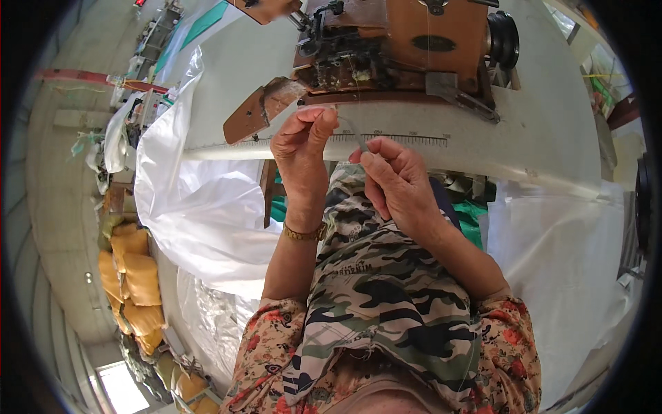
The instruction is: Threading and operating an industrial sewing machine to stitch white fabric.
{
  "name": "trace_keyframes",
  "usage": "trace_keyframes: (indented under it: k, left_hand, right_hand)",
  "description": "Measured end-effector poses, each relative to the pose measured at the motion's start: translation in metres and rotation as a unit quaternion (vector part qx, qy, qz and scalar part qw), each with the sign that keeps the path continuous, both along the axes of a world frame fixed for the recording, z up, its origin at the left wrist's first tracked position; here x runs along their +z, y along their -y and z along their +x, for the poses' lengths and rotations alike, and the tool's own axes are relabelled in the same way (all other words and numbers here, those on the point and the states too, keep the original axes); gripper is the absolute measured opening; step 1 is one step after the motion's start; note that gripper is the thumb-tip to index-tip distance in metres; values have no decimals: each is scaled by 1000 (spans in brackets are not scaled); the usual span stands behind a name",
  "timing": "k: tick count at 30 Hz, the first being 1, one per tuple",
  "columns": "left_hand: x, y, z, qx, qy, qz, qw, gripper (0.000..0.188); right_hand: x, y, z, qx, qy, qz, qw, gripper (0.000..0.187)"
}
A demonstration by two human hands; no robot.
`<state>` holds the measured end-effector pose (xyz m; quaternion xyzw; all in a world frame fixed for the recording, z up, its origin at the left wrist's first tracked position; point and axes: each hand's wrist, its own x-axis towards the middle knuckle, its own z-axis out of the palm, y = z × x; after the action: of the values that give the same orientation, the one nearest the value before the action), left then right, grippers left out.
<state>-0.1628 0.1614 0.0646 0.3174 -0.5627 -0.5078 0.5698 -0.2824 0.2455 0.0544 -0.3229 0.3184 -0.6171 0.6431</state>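
Your right fingers gripped a slender grey tool over the counter's near edge; your left fingers pinched together by its tip, on what I couldn't tell. Yellow sack-like bundles, contents hidden, lay leftward.

Soft, fairly bright light, fisheye bend
A window glares white at near left; white sheeting shines; straight lines bend toward black corners; the machine's recesses stay dark.
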Motion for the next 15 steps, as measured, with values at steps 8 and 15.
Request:
trace_keyframes:
  k: [8, 15]
  left_hand:
    - [4, 0, 18, 161, 147, -201, 955, 6]
    - [11, 3, 99, 362, 146, -208, 897, 15]
  right_hand:
    - [-5, 9, -2, -27, -13, 22, 999, 24]
    - [-20, 39, -3, -120, -8, 39, 992, 21]
